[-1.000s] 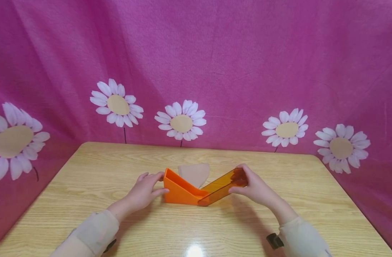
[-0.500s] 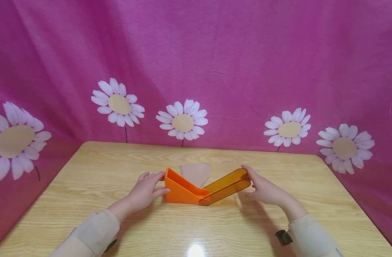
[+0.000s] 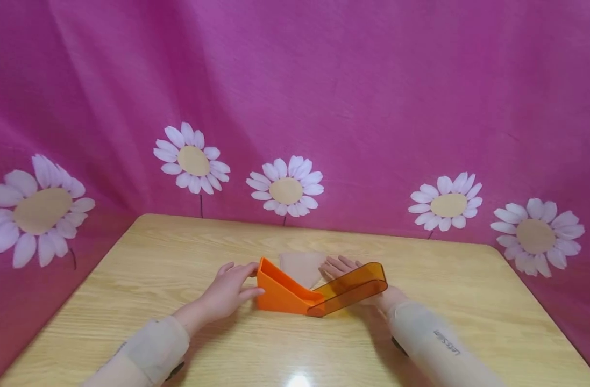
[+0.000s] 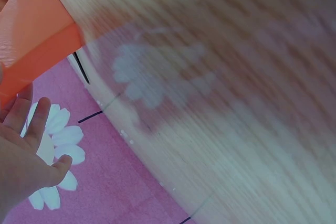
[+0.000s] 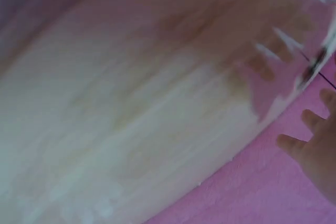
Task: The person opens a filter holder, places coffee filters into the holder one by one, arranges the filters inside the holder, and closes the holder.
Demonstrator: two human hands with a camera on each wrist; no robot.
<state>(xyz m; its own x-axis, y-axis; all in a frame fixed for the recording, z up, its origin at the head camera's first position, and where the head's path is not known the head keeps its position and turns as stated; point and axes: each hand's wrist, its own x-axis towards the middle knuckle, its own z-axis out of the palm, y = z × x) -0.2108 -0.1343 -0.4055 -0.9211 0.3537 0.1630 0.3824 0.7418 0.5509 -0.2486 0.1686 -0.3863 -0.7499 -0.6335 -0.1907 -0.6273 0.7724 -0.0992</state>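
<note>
1. The left hand (image 3: 227, 290) pinches the high end of the orange wedge-shaped holder (image 3: 277, 293), which stands mid-bench.
2. The right hand (image 3: 337, 266), gripping nothing, stretches its fingers behind the raised translucent amber lid (image 3: 350, 295), beside the fan-shaped beige paper (image 3: 298, 266); contact is unclear.
3. The paper lies behind the holder on the wood-grain bench (image 3: 178, 252).
4. Beyond hangs a magenta daisy-print cloth (image 3: 353, 80).

right hand (image 3: 341, 267) no longer grips raised end of amber cover (image 3: 353, 295) | now reaches behind it, fingers extended — tips by right edge of pale sheet (image 3: 299, 267), contact unclear | right sleeve (image 3: 423, 330) nearer cover
</note>
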